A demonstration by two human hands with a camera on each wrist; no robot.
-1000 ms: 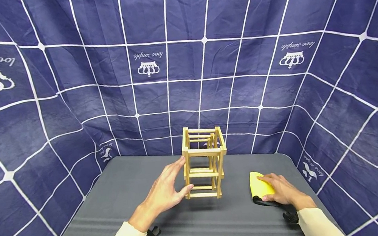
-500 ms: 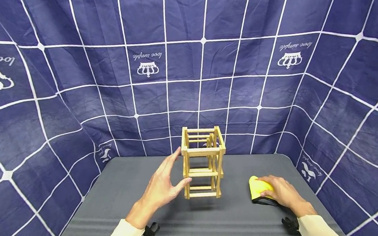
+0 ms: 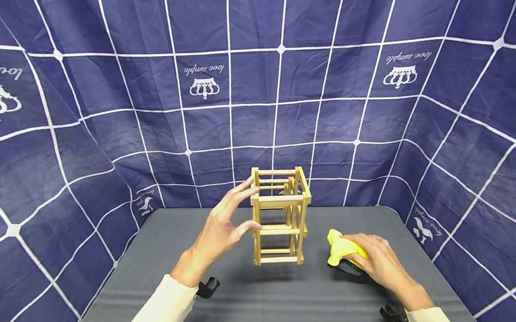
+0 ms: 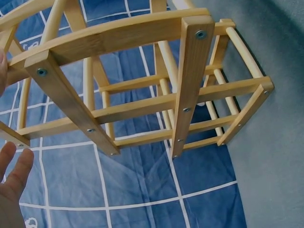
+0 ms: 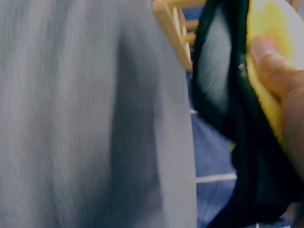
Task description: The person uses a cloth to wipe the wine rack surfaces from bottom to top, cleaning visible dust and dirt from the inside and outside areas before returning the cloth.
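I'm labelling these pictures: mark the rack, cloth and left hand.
Rack point(image 3: 280, 231): head view, on its front middle bar.
Cloth point(image 3: 341, 248): head view, on its yellow side.
Left hand point(image 3: 219, 230): head view, on its middle.

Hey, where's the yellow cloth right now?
In the head view, the yellow cloth is gripped in the right hand, right of the wooden rack, toward the right side of the gray table.

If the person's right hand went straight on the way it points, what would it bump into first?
The right hand, gripping the yellow cloth, would probably meet the wooden rack first, though depth is unclear.
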